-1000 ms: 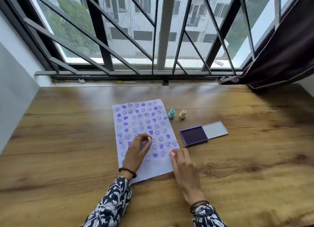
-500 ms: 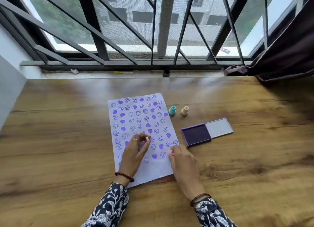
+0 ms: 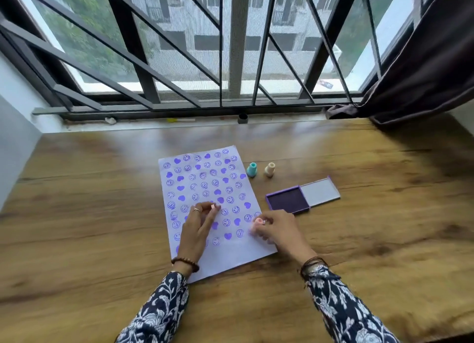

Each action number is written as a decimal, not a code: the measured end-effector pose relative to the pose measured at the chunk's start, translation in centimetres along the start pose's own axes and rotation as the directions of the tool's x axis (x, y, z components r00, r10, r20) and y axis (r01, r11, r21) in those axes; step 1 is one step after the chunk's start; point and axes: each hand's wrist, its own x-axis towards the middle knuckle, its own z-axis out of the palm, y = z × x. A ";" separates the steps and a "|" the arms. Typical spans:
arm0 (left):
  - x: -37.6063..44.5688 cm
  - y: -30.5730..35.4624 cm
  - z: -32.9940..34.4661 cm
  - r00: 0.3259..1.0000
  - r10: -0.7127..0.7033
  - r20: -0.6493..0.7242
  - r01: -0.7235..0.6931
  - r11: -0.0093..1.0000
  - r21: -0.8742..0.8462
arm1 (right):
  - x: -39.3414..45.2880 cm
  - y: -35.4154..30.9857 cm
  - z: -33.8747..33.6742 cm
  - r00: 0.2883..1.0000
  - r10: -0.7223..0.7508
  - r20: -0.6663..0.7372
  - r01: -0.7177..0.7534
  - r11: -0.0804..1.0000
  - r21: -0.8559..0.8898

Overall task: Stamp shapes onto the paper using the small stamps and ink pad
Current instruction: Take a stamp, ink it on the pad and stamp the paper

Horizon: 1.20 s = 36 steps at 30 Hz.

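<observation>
A white paper (image 3: 205, 178) covered with purple hearts and smiley prints lies on the wooden table (image 3: 372, 240). My left hand (image 3: 198, 229) rests flat on the paper's lower left, fingers spread. My right hand (image 3: 279, 231) pinches a small pink stamp (image 3: 256, 226) upright on the paper's right edge. A teal stamp (image 3: 252, 169) and a cream stamp (image 3: 269, 169) stand just right of the paper. The purple ink pad (image 3: 287, 201) lies open to the right, its lid (image 3: 320, 191) flat beside it.
A window sill (image 3: 179, 122) with small items runs along the table's far edge, below a barred window. A dark curtain (image 3: 423, 73) hangs at the far right. A grey wall borders the left side.
My right hand has shifted slightly toward the paper's right edge, and the pink stamp now shows at its fingertips. The camera tilted down; my left hand stays on the paper.
</observation>
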 end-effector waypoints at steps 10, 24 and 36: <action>-1.5 2.5 1.0 0.996 -0.076 0.046 0.086 0.954 -0.287 | -2.8 0.6 -1.5 0.999 0.050 0.010 -0.041 0.677 0.735; -2.5 5.4 3.3 0.957 -0.143 0.252 0.236 0.889 -0.392 | -3.9 -1.1 -2.3 0.942 -0.275 -0.192 0.323 0.900 0.293; -0.7 4.8 3.8 0.991 -0.031 0.132 0.069 0.953 -0.295 | -2.0 -1.7 -3.6 0.972 -0.214 -0.101 0.236 0.894 0.381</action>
